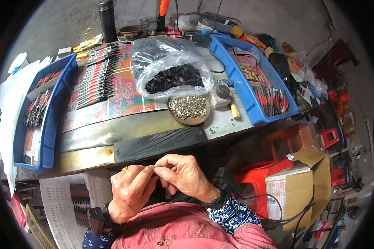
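Just in front of the table's near edge, my left hand and my right hand meet with their fingertips together. A small black piece shows between the thumb and forefinger of the right hand. The left fingers are closed in a pinch beside it; what they grip is mostly hidden by the fingers. Beyond the hands stands a round dish heaped with small brassy metal pieces. Behind it lies an opened clear plastic bag of black parts with red bits.
Slim red-and-black pieces lie in rows on the table. Blue trays at left and right hold similar ones. A wooden-handled tool lies right of the dish. Below are a white crate, red stool and cardboard box.
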### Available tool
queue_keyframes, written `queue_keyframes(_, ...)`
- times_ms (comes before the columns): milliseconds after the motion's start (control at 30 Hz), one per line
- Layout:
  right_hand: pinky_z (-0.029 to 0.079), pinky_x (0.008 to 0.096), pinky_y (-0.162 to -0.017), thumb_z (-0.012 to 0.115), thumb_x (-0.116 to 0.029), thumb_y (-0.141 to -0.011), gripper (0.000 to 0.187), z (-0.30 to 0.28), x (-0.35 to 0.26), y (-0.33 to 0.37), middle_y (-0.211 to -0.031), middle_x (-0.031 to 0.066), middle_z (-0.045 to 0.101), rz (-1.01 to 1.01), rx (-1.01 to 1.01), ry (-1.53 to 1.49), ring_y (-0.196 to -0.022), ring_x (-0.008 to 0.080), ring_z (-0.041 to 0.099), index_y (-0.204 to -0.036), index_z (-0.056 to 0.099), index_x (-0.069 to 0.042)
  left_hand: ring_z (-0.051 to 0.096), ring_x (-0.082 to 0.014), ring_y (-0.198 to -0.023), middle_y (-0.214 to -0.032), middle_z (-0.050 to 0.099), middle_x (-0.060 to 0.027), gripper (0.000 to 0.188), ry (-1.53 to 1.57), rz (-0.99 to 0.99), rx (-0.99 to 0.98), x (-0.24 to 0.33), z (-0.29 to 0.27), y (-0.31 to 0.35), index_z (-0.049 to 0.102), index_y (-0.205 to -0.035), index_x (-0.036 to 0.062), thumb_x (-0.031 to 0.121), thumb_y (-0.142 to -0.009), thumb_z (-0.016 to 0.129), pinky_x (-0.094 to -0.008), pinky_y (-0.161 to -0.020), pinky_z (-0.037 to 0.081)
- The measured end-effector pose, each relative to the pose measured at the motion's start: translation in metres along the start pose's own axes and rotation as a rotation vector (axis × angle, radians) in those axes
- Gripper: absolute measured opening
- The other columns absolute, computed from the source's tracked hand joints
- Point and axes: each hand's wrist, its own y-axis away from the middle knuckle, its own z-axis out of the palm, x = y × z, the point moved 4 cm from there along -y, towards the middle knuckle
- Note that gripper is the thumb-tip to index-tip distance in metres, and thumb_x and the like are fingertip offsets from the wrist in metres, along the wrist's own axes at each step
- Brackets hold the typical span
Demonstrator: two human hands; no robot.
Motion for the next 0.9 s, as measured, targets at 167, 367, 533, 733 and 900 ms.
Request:
queue_keyframes(167,0.041,0.0182,-0.043,0.061,-0.011,-0.094,0.011,0.0011,0.0011,-0.0007,-0.065,0.0003,0.059,-0.039,0.015,0.033,-0.048,0.0032,0.051,-0.096,0.064,0.000,0.063,-0.0234,-0.065,-0.080,0.064,-0.0089,0.032,-0.022,0.045,0.005,-0.0018,0.0003,0.0000,0.065,-0.098,0.0017,0.003,-0.067,0.075,-0.0334,-0.054,0.049)
queue_keyframes(367,0.040,0.0183,-0.042,0.061,-0.012,-0.094,0.012,0.0006,0.0050,-0.0008,-0.064,-0.0004,0.058,-0.016,0.007,0.020,-0.048,0.0030,0.050,-0.096,0.064,0.000,0.063,-0.0237,-0.064,-0.079,0.064,-0.0089,0.031,-0.015,0.051,0.003,-0.0011,0.0015,0.0001,0.065,-0.097,0.0018,0.001,-0.067,0.074,-0.0335,-0.054,0.049)
queue_keyframes(533,0.040,0.0186,-0.042,0.061,-0.012,-0.094,0.011,-0.0007,0.0054,-0.0026,-0.063,-0.0010,0.057,-0.044,0.018,0.029,-0.047,0.0033,0.049,-0.095,0.064,-0.001,0.063,-0.0241,-0.064,-0.079,0.063,-0.0091,0.031,-0.030,0.045,0.009,-0.0013,0.0019,-0.0011,0.065,-0.097,0.0022,0.002,-0.068,0.075,-0.0335,-0.054,0.049)
queue_keyframes(733,0.038,0.0190,-0.041,0.061,-0.012,-0.094,0.011,-0.0022,0.0074,-0.0041,-0.061,-0.0017,0.055,-0.112,0.077,0.088,-0.047,0.0030,0.049,-0.091,0.063,-0.001,0.063,-0.0263,-0.066,-0.079,0.064,-0.0098,0.028,-0.006,-0.010,-0.017,-0.0005,0.0047,-0.0023,0.065,-0.095,0.0035,0.002,-0.069,0.073,-0.0349,-0.057,0.049)
queue_keyframes(900,0.038,0.0192,-0.042,0.061,-0.012,-0.094,0.012,-0.0026,0.0069,-0.0049,-0.061,-0.0022,0.055,-0.082,0.043,0.011,-0.047,0.0027,0.048,-0.090,0.062,-0.001,0.063,-0.0274,-0.065,-0.077,0.063,-0.0104,0.025,0.011,-0.034,0.007,-0.0010,0.0052,-0.0033,0.066,-0.093,0.0042,0.001,-0.069,0.073,-0.0357,-0.057,0.049)
